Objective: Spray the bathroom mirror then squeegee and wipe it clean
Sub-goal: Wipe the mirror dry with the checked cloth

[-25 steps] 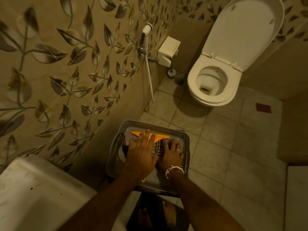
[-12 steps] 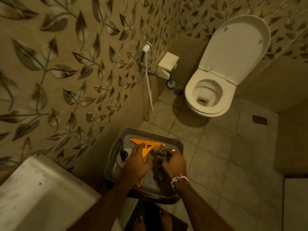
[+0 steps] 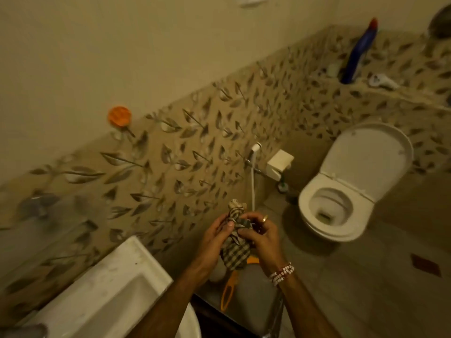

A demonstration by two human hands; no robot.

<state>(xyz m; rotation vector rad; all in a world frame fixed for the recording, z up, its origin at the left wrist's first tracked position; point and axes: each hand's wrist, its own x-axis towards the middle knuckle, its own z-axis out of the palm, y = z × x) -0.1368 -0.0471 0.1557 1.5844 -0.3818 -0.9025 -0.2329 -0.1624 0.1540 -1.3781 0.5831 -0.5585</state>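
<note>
A checked cloth [image 3: 235,250] is bunched between both of my hands, lifted above the grey basket [image 3: 253,301]. My left hand [image 3: 214,237] grips its left side, my right hand [image 3: 262,236] its right side. Below them the orange squeegee [image 3: 228,292] lies in the basket, mostly hidden by the cloth and my arms. The spray bottle and the mirror are not in view.
A white sink [image 3: 97,293] is at lower left. An open toilet [image 3: 341,193] stands at right, with a hand shower [image 3: 255,152] and a white box [image 3: 279,163] on the leaf-patterned wall. A blue bottle [image 3: 358,52] stands on a ledge. An orange round object [image 3: 119,115] sticks on the wall.
Both hands have lifted the checked cloth out of the basket and up. The view has tilted upward, showing more of the wall and the ledge.
</note>
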